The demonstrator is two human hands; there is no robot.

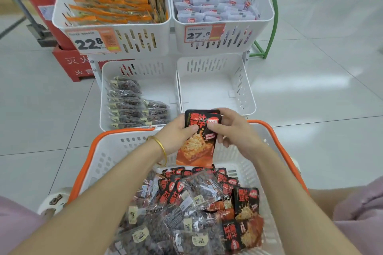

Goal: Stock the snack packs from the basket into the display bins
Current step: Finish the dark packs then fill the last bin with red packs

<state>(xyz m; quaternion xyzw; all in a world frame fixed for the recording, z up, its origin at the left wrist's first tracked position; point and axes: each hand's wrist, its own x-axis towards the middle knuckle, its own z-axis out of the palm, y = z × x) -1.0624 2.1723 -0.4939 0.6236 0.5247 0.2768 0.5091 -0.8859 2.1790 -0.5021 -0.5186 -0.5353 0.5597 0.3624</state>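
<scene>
Black-and-orange snack pack (199,138); white basket (116,147), orange rim.

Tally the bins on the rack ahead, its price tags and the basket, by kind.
Bins: 4
Price tags: 2
Basket: 1
Total: 7

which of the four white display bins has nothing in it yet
The lower-right white slotted plastic bin: its floor is bare, while the other three bins hold snack packs.
</scene>
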